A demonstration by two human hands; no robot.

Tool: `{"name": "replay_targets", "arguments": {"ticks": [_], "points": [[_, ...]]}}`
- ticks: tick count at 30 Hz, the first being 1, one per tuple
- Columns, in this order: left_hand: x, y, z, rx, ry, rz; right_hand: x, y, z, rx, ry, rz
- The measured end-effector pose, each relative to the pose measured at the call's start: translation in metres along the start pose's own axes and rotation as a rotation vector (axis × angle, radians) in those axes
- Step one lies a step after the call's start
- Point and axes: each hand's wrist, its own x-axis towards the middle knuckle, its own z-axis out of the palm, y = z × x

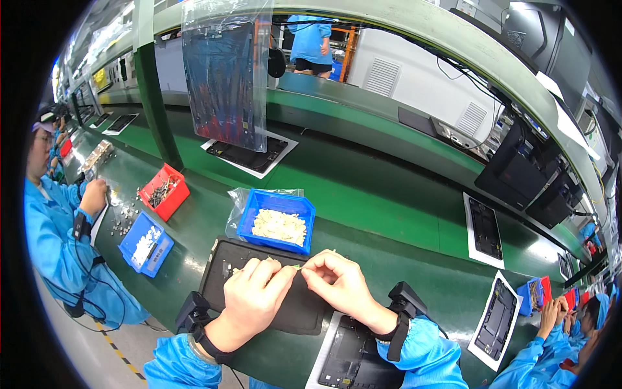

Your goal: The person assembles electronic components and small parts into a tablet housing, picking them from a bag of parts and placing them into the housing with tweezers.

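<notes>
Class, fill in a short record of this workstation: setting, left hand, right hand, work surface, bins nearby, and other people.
Setting: green conveyor bench on an assembly line
Left hand: fingers pinched on a small pale strip, over a black tray
Right hand: pinching the same strip from the other side
Work surface: black tray, with a dark tablet-like panel beside it
Bins nearby: blue bin of pale small parts behind the tray; smaller blue bin and red bin to the left
Other people: co-worker in blue coat at left; more at right
</notes>
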Motion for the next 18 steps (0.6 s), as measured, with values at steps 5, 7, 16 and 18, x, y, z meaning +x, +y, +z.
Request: {"name": "replay_targets", "arguments": {"ticks": [5, 7, 16, 18], "points": [[0.007, -0.006, 0.007, -0.304, -0.035, -0.173, 0.009, -0.005, -0.001, -0.119, 0.019, -0.078], [0.012, -0.007, 0.007, -0.448, -0.062, -0.298, 0.013, -0.007, 0.000, -0.155, 0.035, -0.139], [0.017, -0.021, 0.023, -0.690, -0.184, -0.685, 0.017, -0.003, 0.002, -0.294, 0.103, -0.251], [0.022, -0.030, 0.028, -0.525, -0.101, -0.658, 0.017, -0.001, 0.000, -0.279, 0.122, -0.241]]}}
